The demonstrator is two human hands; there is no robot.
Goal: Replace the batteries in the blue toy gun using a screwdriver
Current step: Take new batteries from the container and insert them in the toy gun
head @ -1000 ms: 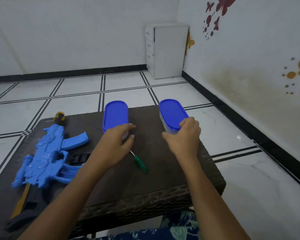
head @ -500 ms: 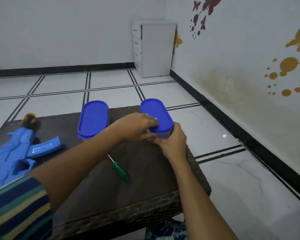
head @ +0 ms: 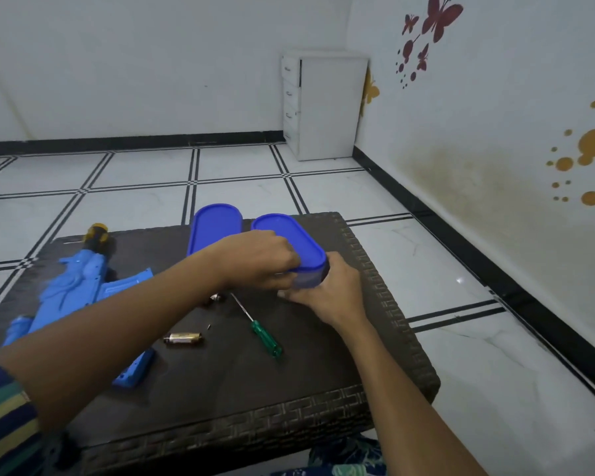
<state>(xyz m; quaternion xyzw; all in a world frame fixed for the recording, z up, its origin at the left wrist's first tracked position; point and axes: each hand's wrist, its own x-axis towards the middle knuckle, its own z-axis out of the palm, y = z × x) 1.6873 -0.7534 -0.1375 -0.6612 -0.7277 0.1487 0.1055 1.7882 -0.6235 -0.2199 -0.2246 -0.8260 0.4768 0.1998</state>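
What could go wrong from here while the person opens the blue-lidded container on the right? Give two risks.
1. The left hand pulls at the lid while the right hand grips the container near the right edge of the table. A sudden pop could spill its contents onto the floor.
2. What looks like a small screw lies loose beside a battery, close to the left forearm. A sweep could knock either away.

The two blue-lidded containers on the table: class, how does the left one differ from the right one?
The right container is gripped by both hands: the left hand on its lid edge, the right hand round its body. The left container is in neither hand. The right container reaches closer to the camera than the left container. Both have blue oval lids.
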